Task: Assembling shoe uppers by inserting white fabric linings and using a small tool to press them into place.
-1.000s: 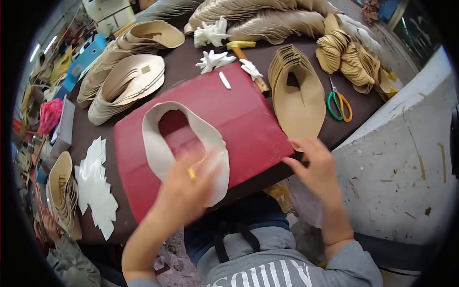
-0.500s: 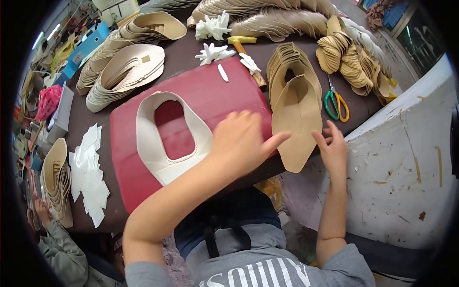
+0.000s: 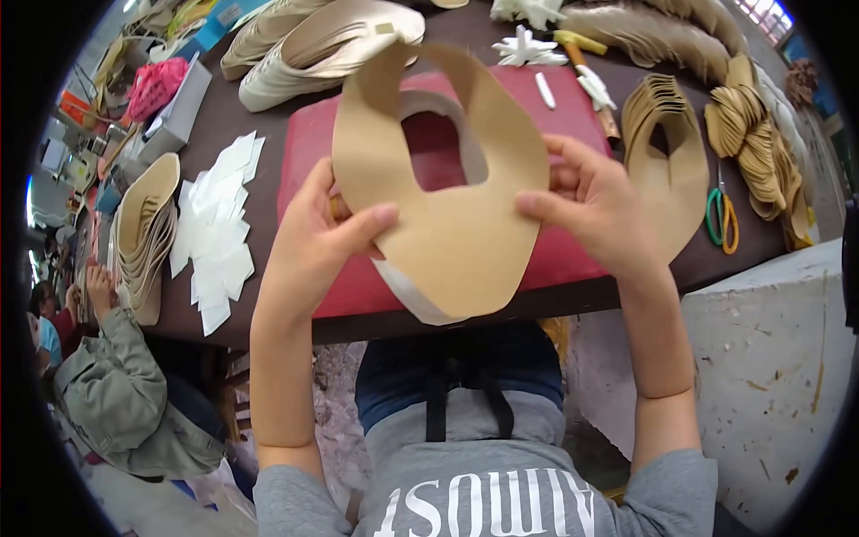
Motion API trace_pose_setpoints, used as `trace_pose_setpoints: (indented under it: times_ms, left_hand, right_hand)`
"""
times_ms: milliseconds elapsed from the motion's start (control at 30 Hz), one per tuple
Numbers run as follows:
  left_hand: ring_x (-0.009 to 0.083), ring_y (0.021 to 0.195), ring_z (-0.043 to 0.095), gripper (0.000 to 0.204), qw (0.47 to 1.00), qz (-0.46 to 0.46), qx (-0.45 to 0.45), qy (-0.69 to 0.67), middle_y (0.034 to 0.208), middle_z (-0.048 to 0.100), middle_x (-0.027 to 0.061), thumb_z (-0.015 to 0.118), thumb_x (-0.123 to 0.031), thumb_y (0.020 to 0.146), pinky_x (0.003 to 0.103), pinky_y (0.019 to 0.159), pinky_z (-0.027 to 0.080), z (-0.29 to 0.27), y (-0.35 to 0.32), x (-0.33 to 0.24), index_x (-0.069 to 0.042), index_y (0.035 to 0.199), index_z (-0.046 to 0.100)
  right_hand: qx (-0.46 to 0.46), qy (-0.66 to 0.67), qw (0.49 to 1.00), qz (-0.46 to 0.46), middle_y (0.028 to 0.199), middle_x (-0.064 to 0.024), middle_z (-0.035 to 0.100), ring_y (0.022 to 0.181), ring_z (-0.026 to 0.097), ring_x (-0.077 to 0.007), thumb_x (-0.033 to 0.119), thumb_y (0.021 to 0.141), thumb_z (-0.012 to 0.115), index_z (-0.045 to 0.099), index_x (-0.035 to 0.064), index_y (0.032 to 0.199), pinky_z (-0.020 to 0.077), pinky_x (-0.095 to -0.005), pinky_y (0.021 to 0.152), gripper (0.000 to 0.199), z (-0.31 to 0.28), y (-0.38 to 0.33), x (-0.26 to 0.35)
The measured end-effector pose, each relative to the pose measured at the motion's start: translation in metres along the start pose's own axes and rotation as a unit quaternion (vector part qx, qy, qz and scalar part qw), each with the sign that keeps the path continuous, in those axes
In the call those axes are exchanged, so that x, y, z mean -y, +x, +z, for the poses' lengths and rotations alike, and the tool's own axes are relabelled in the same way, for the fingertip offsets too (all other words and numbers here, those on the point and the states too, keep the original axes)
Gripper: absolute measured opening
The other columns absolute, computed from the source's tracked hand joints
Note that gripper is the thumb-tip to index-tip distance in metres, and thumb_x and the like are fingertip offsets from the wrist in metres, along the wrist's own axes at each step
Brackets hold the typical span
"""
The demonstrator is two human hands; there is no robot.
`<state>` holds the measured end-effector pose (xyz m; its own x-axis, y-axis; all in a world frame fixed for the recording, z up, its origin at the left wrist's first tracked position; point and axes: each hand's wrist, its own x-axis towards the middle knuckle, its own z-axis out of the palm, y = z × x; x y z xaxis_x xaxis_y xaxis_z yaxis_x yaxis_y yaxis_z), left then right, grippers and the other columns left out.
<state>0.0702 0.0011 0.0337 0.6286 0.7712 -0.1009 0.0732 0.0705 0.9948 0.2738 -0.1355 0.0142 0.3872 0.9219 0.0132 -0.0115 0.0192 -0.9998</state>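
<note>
Between my two hands is a tan shoe upper (image 3: 456, 242), its toe end toward me and its two side flaps reaching away around an oval opening. My left hand (image 3: 327, 224) grips its left edge, thumb on top. The right edge is pinched by my right hand (image 3: 586, 201), also with the thumb on top. Below it lies a white shoe upper (image 3: 407, 286), mostly covered, its rim showing through the opening and at the lower left. Both are over a red mat (image 3: 313, 143). A stack of tan uppers (image 3: 667, 170) rests to the right of my right hand.
White sheet pieces (image 3: 215, 228) and more nested uppers (image 3: 143, 233) lie at the left. Across the back are stacked pale uppers (image 3: 327, 49), white strips (image 3: 528, 46) and a hammer (image 3: 591, 76). Scissors (image 3: 721, 219) lie at the right. A co-worker's sleeve (image 3: 125, 385) shows at far left.
A tan upper has come off the right stack and now is over the white upper. Both my hands have moved to its sides, and the view has shifted left.
</note>
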Motion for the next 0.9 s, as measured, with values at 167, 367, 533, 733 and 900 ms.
trace_pose_setpoints:
  times_ms: [167, 367, 533, 733, 900]
  left_hand:
    - [0.0107, 0.06, 0.058, 0.038, 0.997, -0.043, -0.037, 0.05, 0.077, 0.063, 0.0113, 0.07, 0.001, 0.079, 0.018, 0.052, 0.048, -0.028, -0.019, 0.032, 0.003, 0.112, 0.052]
    - [0.0104, 0.058, 0.06, 0.04, 0.994, -0.056, -0.027, 0.09, 0.074, 0.063, 0.0116, 0.073, 0.001, 0.077, 0.018, 0.052, 0.048, -0.035, -0.016, 0.045, 0.004, 0.111, 0.053]
    - [0.0097, 0.057, 0.059, 0.039, 0.99, -0.065, -0.031, 0.118, 0.072, 0.062, 0.0111, 0.073, 0.001, 0.077, 0.018, 0.051, 0.048, -0.032, -0.014, 0.047, 0.005, 0.11, 0.054]
    - [0.01, 0.056, 0.058, 0.039, 0.984, -0.06, -0.035, 0.161, 0.072, 0.062, 0.0098, 0.074, 0.0, 0.076, 0.02, 0.051, 0.048, -0.03, -0.014, 0.045, 0.005, 0.11, 0.054]
    - [0.0139, 0.065, 0.061, 0.042, 0.953, -0.043, -0.053, 0.294, 0.081, 0.064, 0.0103, 0.073, -0.001, 0.075, 0.024, 0.056, 0.049, -0.024, -0.018, 0.04, 0.004, 0.112, 0.054]
  right_hand:
    - [0.007, -0.038, 0.995, 0.088, 0.087, -0.0091, 0.065, 0.072, 0.061, -0.0105, -0.004, 0.08, 0.068, 0.056, -0.0053, 0.114, 0.0515, -0.0181, 0.065, 0.037, 0.026, -0.007, -0.025]
    - [0.007, -0.142, 0.986, 0.086, 0.082, -0.0077, 0.064, 0.067, 0.059, -0.0092, -0.004, 0.079, 0.068, 0.059, -0.0054, 0.107, 0.05, -0.0176, 0.06, 0.029, 0.032, -0.007, -0.032]
    - [0.012, -0.17, 0.98, 0.105, 0.079, -0.0069, 0.063, 0.065, 0.057, -0.0086, -0.004, 0.079, 0.067, 0.06, -0.0056, 0.105, 0.0488, -0.0173, 0.058, 0.027, 0.032, -0.004, -0.029]
    - [0.007, -0.196, 0.975, 0.107, 0.076, -0.0061, 0.062, 0.063, 0.055, -0.0082, -0.005, 0.077, 0.067, 0.061, -0.0059, 0.103, 0.0478, -0.0174, 0.058, 0.026, 0.034, -0.002, -0.028]
    - [0.003, -0.252, 0.964, 0.091, 0.074, -0.005, 0.062, 0.062, 0.055, -0.0079, -0.004, 0.075, 0.067, 0.063, -0.0055, 0.099, 0.0469, -0.0182, 0.057, 0.024, 0.038, -0.002, -0.024]
